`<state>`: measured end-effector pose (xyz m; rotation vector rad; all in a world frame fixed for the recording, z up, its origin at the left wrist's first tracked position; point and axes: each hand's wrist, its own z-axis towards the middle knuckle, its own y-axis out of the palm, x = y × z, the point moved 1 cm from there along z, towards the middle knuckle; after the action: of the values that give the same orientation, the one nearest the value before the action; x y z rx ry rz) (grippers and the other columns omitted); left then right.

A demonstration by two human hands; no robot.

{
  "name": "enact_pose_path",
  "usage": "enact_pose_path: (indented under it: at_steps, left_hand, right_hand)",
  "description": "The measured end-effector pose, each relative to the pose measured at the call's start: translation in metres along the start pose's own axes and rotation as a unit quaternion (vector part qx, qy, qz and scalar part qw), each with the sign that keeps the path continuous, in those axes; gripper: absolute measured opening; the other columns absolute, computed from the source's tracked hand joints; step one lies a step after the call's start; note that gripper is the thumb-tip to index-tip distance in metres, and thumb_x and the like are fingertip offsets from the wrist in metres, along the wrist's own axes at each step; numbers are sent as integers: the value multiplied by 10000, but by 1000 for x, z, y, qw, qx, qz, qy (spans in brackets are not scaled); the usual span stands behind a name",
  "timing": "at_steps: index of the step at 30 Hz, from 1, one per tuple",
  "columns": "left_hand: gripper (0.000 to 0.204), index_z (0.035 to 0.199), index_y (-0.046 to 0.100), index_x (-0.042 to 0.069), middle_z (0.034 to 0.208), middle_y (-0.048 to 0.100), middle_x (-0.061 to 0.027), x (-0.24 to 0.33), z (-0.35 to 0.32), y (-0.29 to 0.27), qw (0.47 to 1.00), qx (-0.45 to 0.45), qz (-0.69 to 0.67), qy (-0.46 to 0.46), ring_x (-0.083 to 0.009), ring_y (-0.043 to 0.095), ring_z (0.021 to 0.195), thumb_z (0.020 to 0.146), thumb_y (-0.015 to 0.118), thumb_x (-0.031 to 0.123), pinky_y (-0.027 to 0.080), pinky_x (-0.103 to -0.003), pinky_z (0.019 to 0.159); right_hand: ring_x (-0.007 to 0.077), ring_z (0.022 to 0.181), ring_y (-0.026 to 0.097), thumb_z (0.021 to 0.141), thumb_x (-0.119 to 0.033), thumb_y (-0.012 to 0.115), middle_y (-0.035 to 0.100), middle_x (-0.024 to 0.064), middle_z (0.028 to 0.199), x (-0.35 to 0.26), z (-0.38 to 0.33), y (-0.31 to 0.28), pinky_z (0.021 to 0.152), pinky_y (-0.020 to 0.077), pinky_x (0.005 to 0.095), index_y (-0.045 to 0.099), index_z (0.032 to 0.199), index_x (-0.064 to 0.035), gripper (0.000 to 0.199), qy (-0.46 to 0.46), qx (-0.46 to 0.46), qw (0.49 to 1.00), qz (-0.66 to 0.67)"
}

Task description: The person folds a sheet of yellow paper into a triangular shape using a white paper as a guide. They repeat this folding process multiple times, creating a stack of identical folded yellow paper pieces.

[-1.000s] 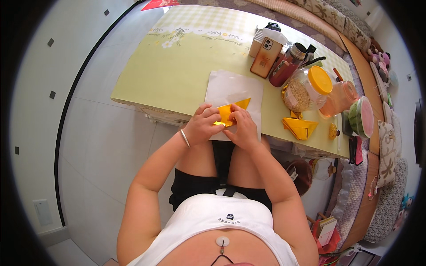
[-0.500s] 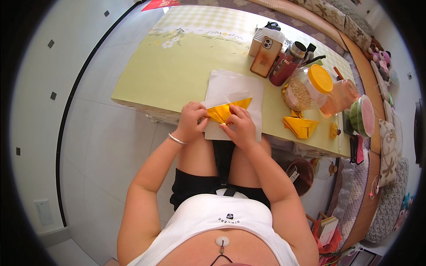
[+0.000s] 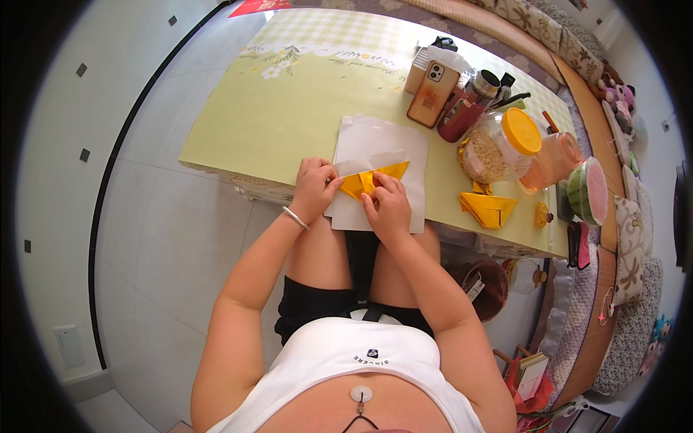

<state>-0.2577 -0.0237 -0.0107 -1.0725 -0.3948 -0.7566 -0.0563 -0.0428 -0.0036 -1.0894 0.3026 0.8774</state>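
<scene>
Table [image 3: 238, 130] is covered w/ a yellow-green cloth, patterned w/ checks & a floral border on the far side. White sheets [image 3: 379, 137] are laid flat at the near edge, partly overhung. On the R side, a tan-brown phone [image 3: 434, 92] is propped upright; a dark red flask [image 3: 462, 114] is set just beside it, then a clear jar [image 3: 485, 155] w/ yellow lid, part-filled w/ pale grains. A pinkish transl. container [image 3: 547, 164] & cut watermelon [image 3: 588, 190] are placed farther R. Nr the jar, a gold folded piece [image 3: 491, 211] is laid.
</scene>
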Motion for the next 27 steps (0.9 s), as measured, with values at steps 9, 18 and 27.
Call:
enact_pose_path:
  at_steps: [9,18,27]
  left_hand:
    - [202,701,621,49,921,603,-103,5,5,8,998,12,64,-19,-310,513,968,786,769,159,430,-399,865]
    - [155,740,663,43,1072,608,-145,0,4,-4,1000,-11,24,-12,-352,508,1095,772,767,152,425,-443,952]
    - [129,810,674,36,1326,552,-211,-10,4,-3,998,0,64,-18,-417,415,1321,812,728,153,348,-492,1078]
  right_hand:
    - [317,1147,575,826,-130,704,636,131,1228,-1,1,5,981,484,399,664,893,-26,130,-13,4,999,-46]
    - [310,1109,581,825,-87,676,629,131,1221,-5,1,5,933,512,385,719,1186,-187,377,-76,16,990,-119]
    - [338,1127,550,790,-30,663,595,153,1259,-3,1,11,953,497,408,710,1193,-161,427,-84,8,987,-139]
